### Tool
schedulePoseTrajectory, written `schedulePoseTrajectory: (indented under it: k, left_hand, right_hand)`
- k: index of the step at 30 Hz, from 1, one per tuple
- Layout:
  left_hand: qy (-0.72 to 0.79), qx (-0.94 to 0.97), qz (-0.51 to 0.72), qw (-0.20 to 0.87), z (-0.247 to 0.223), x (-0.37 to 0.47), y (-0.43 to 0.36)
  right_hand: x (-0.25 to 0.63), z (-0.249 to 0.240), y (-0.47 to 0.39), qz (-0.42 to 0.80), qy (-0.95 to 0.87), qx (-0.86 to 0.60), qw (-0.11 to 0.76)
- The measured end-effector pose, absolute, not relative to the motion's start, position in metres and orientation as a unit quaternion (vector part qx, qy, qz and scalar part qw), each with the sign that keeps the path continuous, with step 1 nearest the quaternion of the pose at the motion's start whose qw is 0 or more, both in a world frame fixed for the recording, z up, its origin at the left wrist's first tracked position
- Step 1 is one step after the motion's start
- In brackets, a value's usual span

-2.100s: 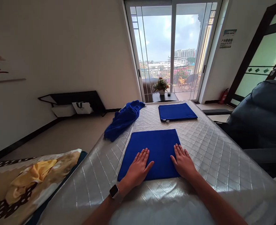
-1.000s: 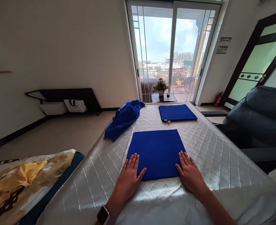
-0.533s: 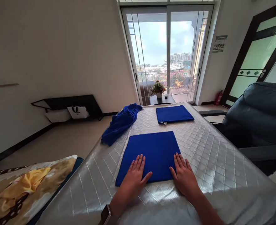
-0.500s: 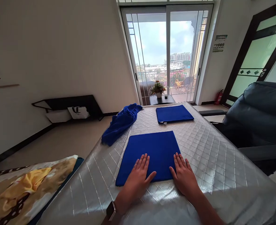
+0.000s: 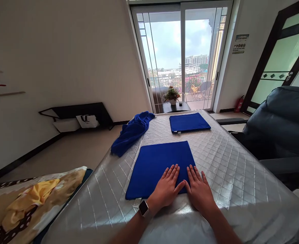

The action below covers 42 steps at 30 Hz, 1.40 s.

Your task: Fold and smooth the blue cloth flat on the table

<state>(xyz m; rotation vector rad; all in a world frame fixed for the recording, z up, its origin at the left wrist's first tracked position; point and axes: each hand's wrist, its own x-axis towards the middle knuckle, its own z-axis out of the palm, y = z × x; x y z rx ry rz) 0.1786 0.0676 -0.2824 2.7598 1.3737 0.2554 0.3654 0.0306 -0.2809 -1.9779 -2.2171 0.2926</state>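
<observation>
A folded blue cloth (image 5: 152, 166) lies flat on the silvery quilted mattress (image 5: 231, 162), a small white tag showing at its near left corner. My left hand (image 5: 167, 184) rests flat on the cloth's near part, fingers stretched out, a watch on the wrist. At the near right corner, my right hand (image 5: 199, 188) also lies flat, partly on the cloth and partly on the mattress. The two thumbs meet or nearly meet. Farther off is a second folded blue cloth (image 5: 190, 122), and a crumpled blue cloth (image 5: 133, 134) lies along the mattress's left edge.
On the left, a patterned blanket (image 5: 73, 179) carries a yellow cloth (image 5: 37, 195). A dark armchair (image 5: 284, 125) stands on the right. Beyond the mattress, a flower pot (image 5: 173, 101) stands on a small black table (image 5: 168, 107) before the sliding glass door (image 5: 162, 51).
My left hand has slid right across the cloth toward my right hand, uncovering the tag at the near left corner. My right hand stays nearly in place. The view has shifted slightly.
</observation>
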Motion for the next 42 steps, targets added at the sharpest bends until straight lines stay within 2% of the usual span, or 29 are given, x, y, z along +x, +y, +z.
schedulePoseTrajectory:
  k: [14,25,30,37,42]
  left_hand:
    - [0.594,0.801,0.074,-0.003,-0.299,0.056,0.037]
    - [0.612,0.779,0.136,-0.029,-0.317,0.048,0.037]
    - [0.616,0.776,0.137,-0.011,-0.317,0.049,0.036]
    - [0.614,0.775,0.151,-0.017,-0.320,0.048,0.036]
    - [0.619,0.770,0.153,-0.019,-0.320,0.048,0.036]
  right_hand:
    - [0.365,-0.287,0.030,0.082,-0.740,-0.662,0.083]
    - [0.366,-0.293,0.031,0.071,-0.741,-0.663,0.076]
    - [0.373,-0.284,0.039,0.051,-0.765,-0.641,0.033]
    - [0.370,-0.246,0.102,0.061,-0.773,-0.632,0.010]
    - [0.358,-0.263,0.137,0.082,-0.745,-0.661,0.038]
